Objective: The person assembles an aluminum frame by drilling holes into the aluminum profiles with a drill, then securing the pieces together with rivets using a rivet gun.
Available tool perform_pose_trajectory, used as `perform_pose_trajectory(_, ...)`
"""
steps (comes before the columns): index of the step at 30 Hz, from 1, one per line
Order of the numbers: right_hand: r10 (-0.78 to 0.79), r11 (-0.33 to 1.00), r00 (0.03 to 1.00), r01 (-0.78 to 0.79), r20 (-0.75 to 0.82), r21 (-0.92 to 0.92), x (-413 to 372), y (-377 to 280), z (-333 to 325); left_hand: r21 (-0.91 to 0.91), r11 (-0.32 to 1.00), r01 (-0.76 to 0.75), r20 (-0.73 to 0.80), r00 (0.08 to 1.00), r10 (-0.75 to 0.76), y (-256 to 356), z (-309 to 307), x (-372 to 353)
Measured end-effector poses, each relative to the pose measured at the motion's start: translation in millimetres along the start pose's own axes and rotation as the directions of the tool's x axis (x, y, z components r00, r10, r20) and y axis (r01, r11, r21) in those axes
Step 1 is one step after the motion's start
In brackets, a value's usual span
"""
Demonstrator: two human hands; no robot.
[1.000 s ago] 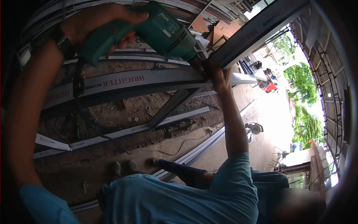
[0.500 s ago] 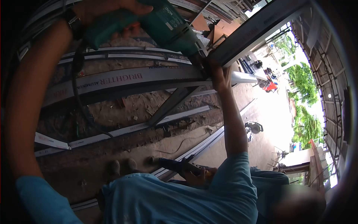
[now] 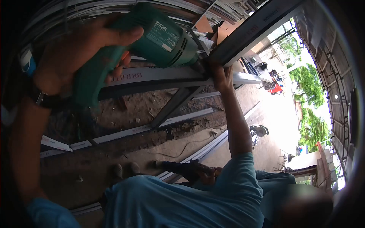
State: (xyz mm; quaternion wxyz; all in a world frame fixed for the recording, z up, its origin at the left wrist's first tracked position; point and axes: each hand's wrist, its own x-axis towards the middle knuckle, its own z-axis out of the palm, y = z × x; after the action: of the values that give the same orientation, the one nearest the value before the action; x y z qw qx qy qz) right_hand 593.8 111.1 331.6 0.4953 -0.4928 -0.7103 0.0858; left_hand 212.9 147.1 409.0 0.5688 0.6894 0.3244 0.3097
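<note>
My left hand (image 3: 81,49), a watch on its wrist, is wrapped round the handle of a green power drill (image 3: 161,40). The thumb lies along the drill's side, and the fingertips are by the trigger. The drill's nose points right, right at a joint between dark aluminium profiles. My right hand (image 3: 222,78) is closed round this joint, at the end of a slanting aluminium profile (image 3: 254,34). A long profile with printed film (image 3: 152,74) runs left from there behind the drill. The drill's tip is partly hidden by my right hand.
A person (image 3: 213,173) works close on my right. Film-covered aluminium bars (image 3: 125,135) form a frame over the dusty ground. A circular-blade saw (image 3: 259,131) stands on the floor to the right. Stacked profiles (image 3: 95,15) lie beyond the drill.
My left wrist has dropped, and the drill has tilted so its handle points more downward; its body looks larger. My right hand stays at the joint. The other person's hands have shifted slightly.
</note>
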Motion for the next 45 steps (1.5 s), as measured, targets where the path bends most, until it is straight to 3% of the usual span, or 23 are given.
perform_pose_trajectory(3, 0.016, 1.0, 1.0, -0.016, 0.008, 0.007, -3, 0, -3, -0.033, 0.999, 0.021, 0.131, 0.991, -0.017, -11, -22, 32)
perform_pose_trajectory(6, 0.021, 1.0, 0.999, -0.021, -0.025, -0.001, -5, -5, -1, 0.096, 0.995, 0.026, 0.217, 0.975, -0.046, -4, -43, 65)
perform_pose_trajectory(9, -0.016, 0.998, 0.999, 0.014, -0.038, -0.063, -6, -8, -2, -0.047, 0.987, 0.152, 0.413, 0.903, -0.12, 9, -59, 94)
perform_pose_trajectory(12, -0.161, 0.979, 0.986, 0.153, -0.048, -0.134, -5, -2, -3, 0.039, 0.996, 0.081, 0.472, 0.877, -0.089, 11, -63, 113)
perform_pose_trajectory(15, -0.187, 0.971, 0.982, 0.181, -0.026, -0.155, -3, -1, -3, 0.096, 0.988, 0.117, 0.469, 0.87, -0.149, 13, -67, 120)
perform_pose_trajectory(18, -0.037, 0.996, 0.999, 0.037, 0.003, -0.081, -3, -10, -4, 0.093, 0.993, 0.072, 0.505, 0.856, -0.109, 11, -67, 127)
perform_pose_trajectory(21, -0.046, 0.994, 0.998, 0.042, -0.038, -0.099, -6, 7, -6, 0.051, 0.995, 0.087, 0.434, 0.895, -0.1, 5, -68, 125)
perform_pose_trajectory(24, -0.124, 0.99, 0.989, 0.118, -0.075, -0.076, -4, -8, 2, 0.024, 0.999, -0.027, 0.225, 0.974, 0.021, 28, -20, 44)
perform_pose_trajectory(25, -0.042, 0.999, 0.998, 0.042, -0.052, -0.005, -3, -19, 5, 0.119, 0.988, -0.097, 0.135, 0.988, 0.081, 27, -8, 22)
perform_pose_trajectory(27, -0.107, 0.985, 0.99, 0.117, 0.089, -0.127, -2, -12, -4, 0.175, 0.967, -0.185, 0.03, 0.983, 0.182, 11, 4, -7)
perform_pose_trajectory(28, -0.133, 0.969, 0.977, 0.163, 0.164, -0.185, 1, -9, -7, 0.154, 0.968, -0.198, 0.044, 0.98, 0.193, 9, 8, -15)
perform_pose_trajectory(30, -0.223, 0.931, 0.97, 0.243, 0.101, -0.272, -3, 15, -3, 0.054, 0.976, -0.213, 0.027, 0.977, 0.211, -1, 16, -27)
perform_pose_trajectory(32, -0.141, 0.963, 0.988, 0.15, 0.058, -0.224, -3, 20, -2, -0.098, 0.971, -0.218, -0.018, 0.976, 0.218, -17, 27, -32)
perform_pose_trajectory(35, -0.09, 0.987, 0.994, 0.097, 0.059, -0.13, 1, 2, 0, -0.145, 0.968, -0.206, -0.023, 0.979, 0.205, -29, 27, -38)
perform_pose_trajectory(38, -0.109, 0.97, 0.994, 0.113, 0.027, -0.214, -2, 21, -1, -0.159, 0.958, -0.239, -0.078, 0.97, 0.229, -30, 31, -46)
perform_pose_trajectory(41, -0.136, 0.955, 0.99, 0.138, 0.028, -0.262, -2, 23, -2, -0.121, 0.965, -0.232, -0.038, 0.973, 0.229, -32, 28, -52)
perform_pose_trajectory(45, -0.14, 0.945, 0.989, 0.149, 0.05, -0.29, -2, 18, -4, -0.157, 0.943, -0.292, -0.214, 0.943, 0.257, -41, 34, -82)
